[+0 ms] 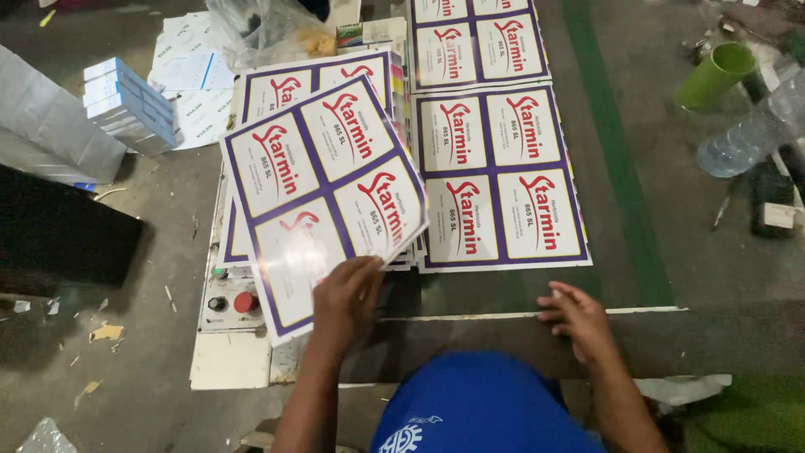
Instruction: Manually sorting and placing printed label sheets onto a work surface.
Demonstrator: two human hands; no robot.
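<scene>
Left hand (pixel 345 298) lifts label sheet (pixel 323 189); right hand (pixel 579 319) rests apart.

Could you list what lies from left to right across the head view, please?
Stack of blue-and-white boxes → lifted label sheet in the left hand → flat label sheet → right hand → green cup

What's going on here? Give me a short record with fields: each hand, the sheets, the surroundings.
Left hand: holds a glossy printed sheet by its lower edge, lifted and tilted.
Right hand: empty, fingers spread, resting on the table edge.
Sheets: four labels each, purple borders, red lettering; a flat sheet lies alongside.
Surroundings: green cup, red button.
</scene>
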